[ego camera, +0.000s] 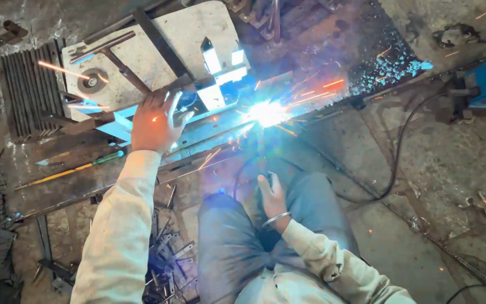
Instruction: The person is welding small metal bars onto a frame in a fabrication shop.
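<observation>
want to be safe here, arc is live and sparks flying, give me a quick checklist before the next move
1. Left hand steadying the metal frame: ok, it rests flat on the bar, apart from the arc.
2. Right hand gripping the electrode holder: cannot tell, glare hides the tool.
3. Hand protection: not ok, both hands are bare.
4. Sparks clear of the body: not ok, they scatter toward the left hand and the knees.
5. Black cable clear of the weld: ok, it loops off across the floor on the right.
6. Loose metal scraps beside the legs: not ok, cluttered.
</observation>
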